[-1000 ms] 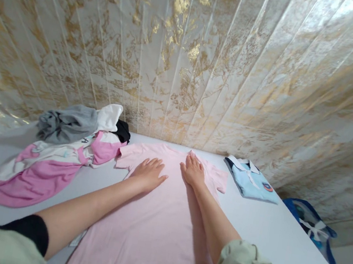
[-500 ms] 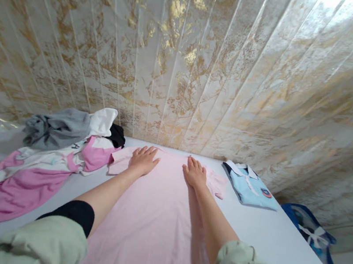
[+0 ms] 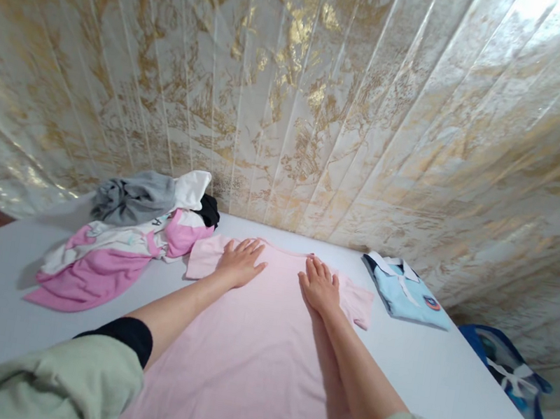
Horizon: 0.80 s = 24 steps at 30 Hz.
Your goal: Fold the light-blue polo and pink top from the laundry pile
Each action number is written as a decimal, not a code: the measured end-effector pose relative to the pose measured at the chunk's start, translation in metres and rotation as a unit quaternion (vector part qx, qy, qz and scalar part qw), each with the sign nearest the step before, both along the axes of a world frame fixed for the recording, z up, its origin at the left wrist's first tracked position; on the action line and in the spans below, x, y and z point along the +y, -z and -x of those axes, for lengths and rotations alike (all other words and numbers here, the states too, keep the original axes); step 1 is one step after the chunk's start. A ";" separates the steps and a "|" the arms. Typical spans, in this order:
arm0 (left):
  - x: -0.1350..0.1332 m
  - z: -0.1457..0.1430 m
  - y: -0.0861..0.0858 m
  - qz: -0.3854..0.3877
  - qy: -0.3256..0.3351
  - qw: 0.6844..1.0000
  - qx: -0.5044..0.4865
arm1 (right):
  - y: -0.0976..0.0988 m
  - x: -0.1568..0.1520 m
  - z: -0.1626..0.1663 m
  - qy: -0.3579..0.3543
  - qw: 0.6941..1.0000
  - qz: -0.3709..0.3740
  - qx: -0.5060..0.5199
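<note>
A glossy wall covering (image 3: 331, 90), cream veined with gold and ribbed by straight seams, fills the upper two thirds of the frame. Below it a smooth white table (image 3: 443, 384) spreads across the lower frame. A pale pink T-shirt (image 3: 256, 361) lies flat along the lower centre, soft and matte, short sleeves spread and neckline toward the wall. A crumpled heap of clothes (image 3: 127, 235) in pink, white, grey and black sits at centre left, touching the left sleeve. A light blue polo shirt (image 3: 408, 290), folded into a neat rectangle with a white collar, rests at centre right. The left hand (image 3: 239, 263) and right hand (image 3: 321, 288) press palm-down on the shirt's shoulders, fingers spread, gripping nothing.
</note>
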State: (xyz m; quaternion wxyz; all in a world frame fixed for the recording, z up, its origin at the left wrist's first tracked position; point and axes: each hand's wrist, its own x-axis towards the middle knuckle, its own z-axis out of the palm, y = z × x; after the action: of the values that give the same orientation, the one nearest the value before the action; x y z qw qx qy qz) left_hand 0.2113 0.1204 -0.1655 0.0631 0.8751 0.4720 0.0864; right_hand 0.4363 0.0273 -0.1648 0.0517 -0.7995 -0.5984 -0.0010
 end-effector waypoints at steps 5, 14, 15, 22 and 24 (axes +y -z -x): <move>-0.033 0.016 0.004 -0.006 -0.010 1.000 0.012 | 0.002 -0.037 0.013 -0.038 0.999 -0.011 -0.001; -0.027 0.008 0.006 0.002 -0.035 0.999 0.017 | -0.003 -0.046 0.028 -0.068 0.997 0.002 0.024; -0.024 0.007 0.005 0.001 -0.035 0.999 0.016 | -0.003 -0.043 0.023 -0.051 0.998 0.000 0.022; -0.021 0.009 0.009 -0.025 -0.024 0.999 -0.010 | -0.007 -0.023 0.039 -0.008 0.999 -0.037 0.010; -0.023 0.008 0.009 -0.033 -0.021 0.999 -0.015 | -0.007 -0.019 0.068 -0.068 0.996 -0.037 0.036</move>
State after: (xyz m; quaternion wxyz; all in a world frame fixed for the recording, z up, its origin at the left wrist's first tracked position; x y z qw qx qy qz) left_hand 0.2034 0.0977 -0.1750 0.0390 0.8650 0.4865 0.1165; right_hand 0.3679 0.0083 -0.1582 0.1031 -0.7542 -0.6484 0.0093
